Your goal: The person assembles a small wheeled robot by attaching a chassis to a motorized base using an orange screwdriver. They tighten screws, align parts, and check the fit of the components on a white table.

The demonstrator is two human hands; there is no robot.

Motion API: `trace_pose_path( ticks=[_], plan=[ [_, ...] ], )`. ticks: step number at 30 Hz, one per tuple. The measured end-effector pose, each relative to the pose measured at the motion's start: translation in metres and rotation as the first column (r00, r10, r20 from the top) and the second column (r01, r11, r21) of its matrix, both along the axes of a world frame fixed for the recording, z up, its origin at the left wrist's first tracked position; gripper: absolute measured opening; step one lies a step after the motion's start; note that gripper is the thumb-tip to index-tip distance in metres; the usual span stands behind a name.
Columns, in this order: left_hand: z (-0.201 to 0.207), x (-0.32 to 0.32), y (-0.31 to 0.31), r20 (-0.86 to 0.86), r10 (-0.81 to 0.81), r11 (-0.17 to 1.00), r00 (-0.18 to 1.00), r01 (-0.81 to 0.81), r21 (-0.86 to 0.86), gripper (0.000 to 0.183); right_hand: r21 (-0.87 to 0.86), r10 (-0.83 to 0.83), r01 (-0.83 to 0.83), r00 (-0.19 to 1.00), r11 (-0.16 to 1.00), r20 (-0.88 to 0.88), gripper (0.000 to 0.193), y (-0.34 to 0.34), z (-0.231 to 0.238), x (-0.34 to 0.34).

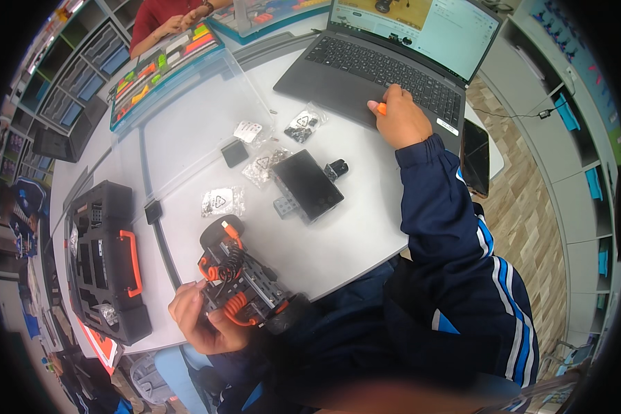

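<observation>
My left hand grips the near left edge of a black wheeled robot car chassis, with thumb and fingers closed on it. Orange coiled cables and a black coiled cable loop over its top, and an orange plug sticks up. My right hand rests on the palm rest of an open grey laptop, near the keyboard. A small orange object shows between its fingers; most of it is hidden. A black rectangular module lies on the table between my hands, beside a small black part.
Several small plastic bags of parts lie around a dark square piece. At left sits a black case with an orange handle. A clear bin and a tray of coloured bricks stand farther off, near another person's hands. A phone lies right.
</observation>
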State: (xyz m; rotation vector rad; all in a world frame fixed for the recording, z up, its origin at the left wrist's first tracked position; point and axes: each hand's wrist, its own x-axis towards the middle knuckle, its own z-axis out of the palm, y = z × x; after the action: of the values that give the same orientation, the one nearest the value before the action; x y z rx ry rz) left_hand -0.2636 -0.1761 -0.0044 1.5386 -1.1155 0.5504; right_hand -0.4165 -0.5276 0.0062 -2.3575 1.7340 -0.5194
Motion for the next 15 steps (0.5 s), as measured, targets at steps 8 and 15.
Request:
trace_pose_path(
  ticks=[8, 15],
  plan=[
    [-0.0003, 0.0003, 0.0002, 0.001, -0.004, 1.0, 1.0, 0.004, -0.003, 0.028, -0.007, 0.003, -0.003, 1.0, 1.0, 0.0, 0.041, -0.0004, -0.0011, -0.0004],
    [-0.0008, 0.0007, 0.0004, 0.006, -0.004, 1.0, 1.0, 0.004, -0.001, 0.028, 0.002, -0.001, 0.001, 1.0, 1.0, -0.004, 0.041, 0.0001, -0.0001, -0.0001]
  ],
)
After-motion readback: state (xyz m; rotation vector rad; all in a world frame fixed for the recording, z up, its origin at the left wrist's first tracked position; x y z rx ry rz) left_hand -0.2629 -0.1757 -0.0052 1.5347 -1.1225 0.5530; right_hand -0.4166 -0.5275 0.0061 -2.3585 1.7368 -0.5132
